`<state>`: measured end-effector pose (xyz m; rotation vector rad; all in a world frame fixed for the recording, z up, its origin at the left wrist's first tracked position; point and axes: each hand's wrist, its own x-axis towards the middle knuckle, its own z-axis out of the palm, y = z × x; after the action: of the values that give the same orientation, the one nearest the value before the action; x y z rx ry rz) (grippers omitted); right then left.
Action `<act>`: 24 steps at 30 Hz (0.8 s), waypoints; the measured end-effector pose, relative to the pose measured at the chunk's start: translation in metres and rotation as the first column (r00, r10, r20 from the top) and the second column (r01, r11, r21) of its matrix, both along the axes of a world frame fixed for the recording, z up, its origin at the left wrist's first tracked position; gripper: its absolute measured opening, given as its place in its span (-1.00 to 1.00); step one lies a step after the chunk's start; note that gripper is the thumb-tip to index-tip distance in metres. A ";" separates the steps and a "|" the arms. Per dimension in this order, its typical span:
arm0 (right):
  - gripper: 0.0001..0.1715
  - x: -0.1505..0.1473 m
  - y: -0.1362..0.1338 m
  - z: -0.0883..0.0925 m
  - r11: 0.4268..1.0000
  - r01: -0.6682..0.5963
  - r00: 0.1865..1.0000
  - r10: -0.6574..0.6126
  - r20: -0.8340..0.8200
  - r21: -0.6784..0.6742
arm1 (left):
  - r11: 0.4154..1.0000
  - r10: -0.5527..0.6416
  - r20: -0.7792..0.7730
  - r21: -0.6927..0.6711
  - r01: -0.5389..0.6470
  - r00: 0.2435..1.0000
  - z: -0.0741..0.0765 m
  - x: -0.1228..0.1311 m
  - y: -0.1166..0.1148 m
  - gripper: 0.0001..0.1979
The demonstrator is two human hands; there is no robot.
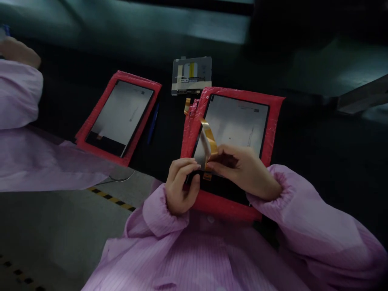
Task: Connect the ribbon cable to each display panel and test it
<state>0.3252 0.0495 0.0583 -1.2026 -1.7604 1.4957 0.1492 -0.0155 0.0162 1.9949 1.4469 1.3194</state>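
- Close in front of the person's chest, on the dark worktop [318, 133], the display panel [236, 121] lay face up in its red wrap [274, 121].
- The left hand [180, 186] was clamped on the panel's near left corner, fingers curled over the top and thumb against the edge.
- The right hand [245, 171] was pinched shut on the lower end of the orange flex ribbon [209, 135]. The ribbon arched up off the glass with a pale strip [204, 147] alongside, and the two hands' fingertips almost met.
- Risk, as I judged it: a tug or bend too sharp could crease or tear that thin ribbon where it joins the panel. A slipping left grip could let the panel skid across the wrap.
- Off to the left sat a second panel [119, 117] in red wrap, with a blue pen [153, 121] just beside it. A small card [191, 75] lay farther back, and a co-worker's pink sleeve [18, 93] showed at the edge.
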 end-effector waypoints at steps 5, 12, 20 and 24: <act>-0.89 -0.001 -0.009 0.003 0.999 0.032 0.994 -0.036 0.106 0.037 | 0.974 0.020 -0.105 0.227 0.004 0.994 -0.021 -0.005 -0.009 -0.79; -0.80 -0.002 -0.014 0.003 0.994 0.029 0.993 -0.041 0.110 0.109 | 0.955 0.017 -0.154 0.295 0.029 0.988 -0.029 -0.006 -0.008 -0.80; -0.81 -0.002 -0.015 0.002 0.981 -0.010 0.987 -0.022 0.160 0.194 | 0.957 0.007 -0.176 0.288 0.045 0.984 -0.027 -0.007 -0.008 -0.80; -0.80 -0.002 -0.017 0.002 0.975 -0.016 0.982 -0.026 0.187 0.221 | 0.957 0.007 -0.169 0.288 0.042 0.986 -0.027 -0.006 -0.008 -0.80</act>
<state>0.3227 0.0330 0.0603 -1.2644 -1.9868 1.1766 0.1429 -0.0230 -0.0107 2.3523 1.3658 1.4587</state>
